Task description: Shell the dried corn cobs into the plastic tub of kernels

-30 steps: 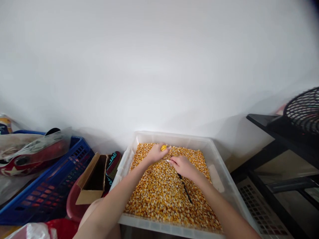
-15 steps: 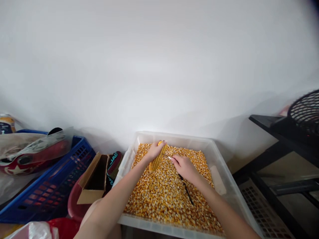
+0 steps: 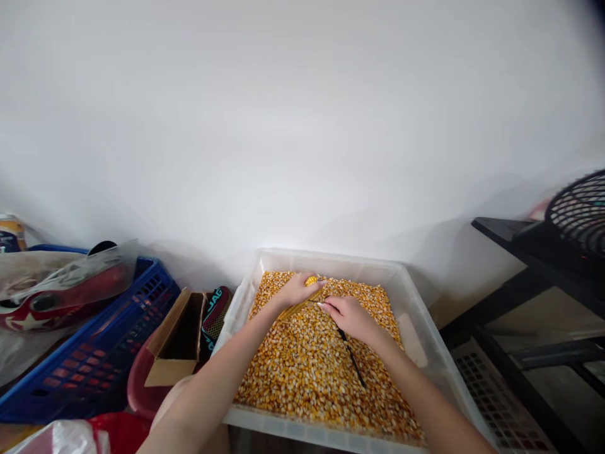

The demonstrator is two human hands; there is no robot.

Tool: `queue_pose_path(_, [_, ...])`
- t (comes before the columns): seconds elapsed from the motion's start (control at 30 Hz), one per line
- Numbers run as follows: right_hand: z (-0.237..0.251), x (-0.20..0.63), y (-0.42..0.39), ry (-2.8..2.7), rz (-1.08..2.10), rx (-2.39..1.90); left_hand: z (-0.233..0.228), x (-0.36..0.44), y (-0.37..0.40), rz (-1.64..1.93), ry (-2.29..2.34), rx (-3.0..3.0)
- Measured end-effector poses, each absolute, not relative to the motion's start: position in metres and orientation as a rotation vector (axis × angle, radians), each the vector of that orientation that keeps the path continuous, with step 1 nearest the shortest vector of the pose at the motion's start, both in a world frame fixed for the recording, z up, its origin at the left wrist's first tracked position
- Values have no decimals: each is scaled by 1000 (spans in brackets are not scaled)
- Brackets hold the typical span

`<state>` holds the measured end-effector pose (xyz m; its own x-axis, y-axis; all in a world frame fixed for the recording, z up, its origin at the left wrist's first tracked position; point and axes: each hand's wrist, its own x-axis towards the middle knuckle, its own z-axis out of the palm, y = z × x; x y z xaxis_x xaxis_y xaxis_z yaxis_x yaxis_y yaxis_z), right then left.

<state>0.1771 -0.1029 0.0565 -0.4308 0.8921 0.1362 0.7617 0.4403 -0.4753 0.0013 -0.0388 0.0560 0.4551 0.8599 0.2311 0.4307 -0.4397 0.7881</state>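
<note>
My left hand [image 3: 295, 289] is wrapped round a yellow corn cob [image 3: 311, 280], which lies slantwise over the loose kernels. Closed close by on the right, my right hand [image 3: 348, 314] grips a thin pointed tool [image 3: 314, 301] whose tip reaches toward the cob's side. Most of the tool is hidden by the fingers. A black strap [image 3: 353, 359] trails below that hand, over the kernels; whether it joins the tool I cannot tell. Yellow and whitish corn kernels [image 3: 302, 372] fill much of a translucent plastic bin [image 3: 331, 257] under both hands.
To the left stand a blue plastic basket [image 3: 101, 353] with bagged items, an open cardboard box [image 3: 172, 372], a reddish basin [image 3: 137, 391] and a dark patterned item [image 3: 215, 318]. A black rack [image 3: 510, 277] with a fan [image 3: 581, 211] is at right. A white wall [image 3: 302, 126] rises behind.
The cob has turned to a flatter slant, and my left hand has rolled over it, moving slightly down. My right hand stays almost in place with the tool.
</note>
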Motion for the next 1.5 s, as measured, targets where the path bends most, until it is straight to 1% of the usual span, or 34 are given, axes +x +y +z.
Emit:
queue_pose_path(0.1, [58,178,-103,-2345,506,-1413,54,2,-39,814,1127,2077])
queue_pose_path(0.3, [58,179,-103,-2343,512,-1384,54,4,-36,902,1112,1923])
queue_pose_path(0.6, [55,180,-101,-2185,307,-1453,52,1,-30,944,1242,1562])
queue_pose_path(0.83, [48,176,-101,-2216,178,-1476,52,0,-30,962,1216,1585])
queue_pose_path(1.07, [40,159,-108,-2264,-119,-1545,53,-1,-31,955,1312,1653])
queue_pose_path(1.5, [52,156,-114,-2437,-32,-1662,47,4,-34,893,1335,1894])
